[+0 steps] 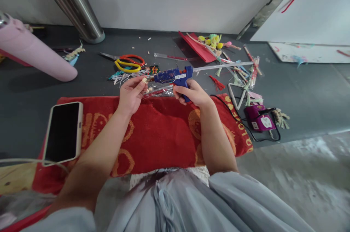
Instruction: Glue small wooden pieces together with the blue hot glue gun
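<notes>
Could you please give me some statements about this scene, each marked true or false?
1. The right hand holds a blue glue gun. True.
2. The scissors lie on the red towel. False: the scissors lie on the gray tabletop, beyond the red towel.
3. The left hand pinches a small pale piece near the blue glue gun's tip. True.
4. The phone shows a lit screen. False: its screen is dark.
5. A clear glue stick extends from the blue glue gun's rear. True.

Cream piece (144, 80), apparently partly hidden.
</notes>
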`<move>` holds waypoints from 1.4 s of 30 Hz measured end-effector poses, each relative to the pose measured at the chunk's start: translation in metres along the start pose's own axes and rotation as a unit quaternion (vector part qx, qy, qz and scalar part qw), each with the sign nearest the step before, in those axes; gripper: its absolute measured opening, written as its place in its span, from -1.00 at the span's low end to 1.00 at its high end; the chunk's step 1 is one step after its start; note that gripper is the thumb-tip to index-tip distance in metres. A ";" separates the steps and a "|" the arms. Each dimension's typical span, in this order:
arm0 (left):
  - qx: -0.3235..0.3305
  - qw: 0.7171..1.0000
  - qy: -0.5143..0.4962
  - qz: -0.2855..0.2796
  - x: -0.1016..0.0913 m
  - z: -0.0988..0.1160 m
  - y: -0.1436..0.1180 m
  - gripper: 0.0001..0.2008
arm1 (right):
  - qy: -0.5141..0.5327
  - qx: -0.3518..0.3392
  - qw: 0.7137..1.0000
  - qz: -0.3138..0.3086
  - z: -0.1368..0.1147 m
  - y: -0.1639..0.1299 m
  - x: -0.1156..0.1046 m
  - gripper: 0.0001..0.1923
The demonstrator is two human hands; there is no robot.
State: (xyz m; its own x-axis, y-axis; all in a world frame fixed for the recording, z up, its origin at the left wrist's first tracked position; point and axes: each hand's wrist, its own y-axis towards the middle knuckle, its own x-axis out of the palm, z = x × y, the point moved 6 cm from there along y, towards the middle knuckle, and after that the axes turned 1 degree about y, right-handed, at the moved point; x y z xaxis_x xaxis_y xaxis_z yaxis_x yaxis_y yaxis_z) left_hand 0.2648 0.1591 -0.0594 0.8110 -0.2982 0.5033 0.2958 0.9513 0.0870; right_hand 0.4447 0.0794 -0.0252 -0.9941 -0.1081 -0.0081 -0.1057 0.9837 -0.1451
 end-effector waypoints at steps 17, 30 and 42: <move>0.004 0.999 0.024 0.020 -0.004 -0.003 0.000 -0.69 | 0.011 0.005 1.000 -0.001 -0.001 0.000 0.001 -0.69; -0.003 1.000 0.019 0.020 -0.008 -0.005 0.000 -0.71 | 0.017 0.005 1.000 -0.002 0.000 0.000 -0.001 -0.69; 0.003 0.999 0.026 0.030 -0.004 -0.002 -0.001 -0.67 | 0.008 -0.004 1.000 -0.011 -0.001 -0.001 0.000 -0.66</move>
State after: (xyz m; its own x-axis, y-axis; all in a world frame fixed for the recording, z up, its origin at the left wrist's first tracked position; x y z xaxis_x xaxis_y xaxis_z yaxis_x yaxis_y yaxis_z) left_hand 0.2627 0.1594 -0.0629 0.8525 -0.2440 0.4622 0.2429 0.9680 0.0630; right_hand 0.4453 0.0787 -0.0238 -0.9919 -0.1269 0.0101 -0.1271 0.9824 -0.1370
